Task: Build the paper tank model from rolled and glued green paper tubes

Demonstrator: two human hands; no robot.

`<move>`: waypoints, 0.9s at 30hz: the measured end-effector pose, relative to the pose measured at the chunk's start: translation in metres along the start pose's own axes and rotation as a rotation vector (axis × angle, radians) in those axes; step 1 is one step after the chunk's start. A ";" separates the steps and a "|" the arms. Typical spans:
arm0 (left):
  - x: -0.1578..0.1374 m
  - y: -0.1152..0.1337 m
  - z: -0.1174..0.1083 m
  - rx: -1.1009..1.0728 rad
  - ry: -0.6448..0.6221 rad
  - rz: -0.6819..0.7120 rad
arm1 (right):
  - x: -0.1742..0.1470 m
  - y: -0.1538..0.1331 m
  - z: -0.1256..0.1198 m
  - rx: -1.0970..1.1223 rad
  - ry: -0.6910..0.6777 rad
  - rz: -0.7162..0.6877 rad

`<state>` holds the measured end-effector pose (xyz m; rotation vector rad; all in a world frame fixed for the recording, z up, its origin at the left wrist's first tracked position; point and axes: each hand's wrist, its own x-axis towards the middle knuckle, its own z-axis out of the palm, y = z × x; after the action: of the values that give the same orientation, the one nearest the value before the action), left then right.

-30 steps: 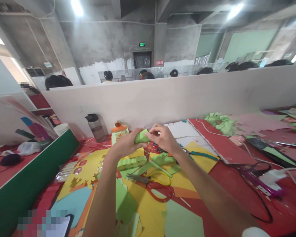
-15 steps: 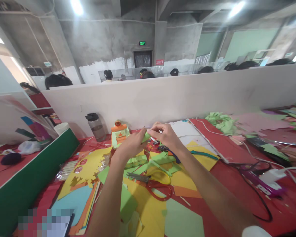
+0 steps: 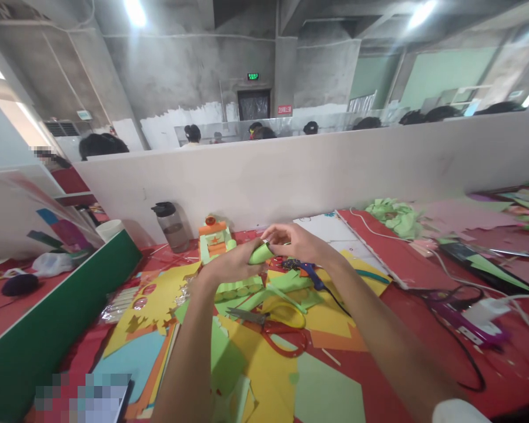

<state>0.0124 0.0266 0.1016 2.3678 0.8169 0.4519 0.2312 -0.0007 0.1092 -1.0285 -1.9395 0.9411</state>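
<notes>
My left hand (image 3: 235,261) is closed around a light green paper roll (image 3: 260,254). At the roll's far right end, the fingers of my right hand (image 3: 291,239) are bent in a pinch against it; whether something small sits between them I cannot make out. Below my hands lie scissors (image 3: 286,317) with red and yellow handles. Green paper strips (image 3: 240,288) with a scalloped edge and a blue glue gun (image 3: 315,276) lie close by. Behind my left hand stands an orange and green paper model (image 3: 214,238) with a star on it.
A dark-lidded water bottle (image 3: 171,226) stands by the white partition (image 3: 247,182). A green divider (image 3: 70,311) borders the left. Yellow card (image 3: 154,294) with cut-out stars lies on the red table. A purple power strip (image 3: 471,329) with cables is at right.
The green roll has tilted and shows more in my left hand. My right hand has shifted slightly right and down. The co-worker's hand at the far right is gone from view.
</notes>
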 end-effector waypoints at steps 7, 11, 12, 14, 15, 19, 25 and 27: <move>0.002 -0.004 0.003 0.038 -0.055 0.021 | 0.004 0.003 0.009 0.002 0.028 -0.058; -0.008 -0.005 -0.009 -0.012 0.002 -0.012 | 0.009 0.011 0.009 0.065 0.104 -0.038; -0.011 -0.007 -0.013 -0.044 0.028 -0.009 | 0.011 0.014 0.009 0.103 0.138 -0.036; -0.019 -0.013 -0.021 -0.156 0.108 -0.006 | 0.015 0.023 0.009 0.204 0.223 -0.019; -0.022 -0.018 -0.024 -0.240 0.139 -0.012 | 0.017 0.028 0.010 0.258 0.264 -0.004; -0.031 -0.041 -0.027 -0.653 0.265 -0.041 | 0.024 0.043 0.015 0.347 0.373 0.060; -0.025 -0.058 -0.024 -0.827 0.318 -0.147 | 0.031 0.061 0.024 0.446 0.418 0.122; -0.021 -0.060 -0.024 -0.779 0.276 -0.192 | 0.033 0.066 0.027 0.475 0.413 0.125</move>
<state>-0.0416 0.0613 0.0799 1.5157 0.7899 0.8470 0.2169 0.0483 0.0498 -0.9729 -1.2459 1.0908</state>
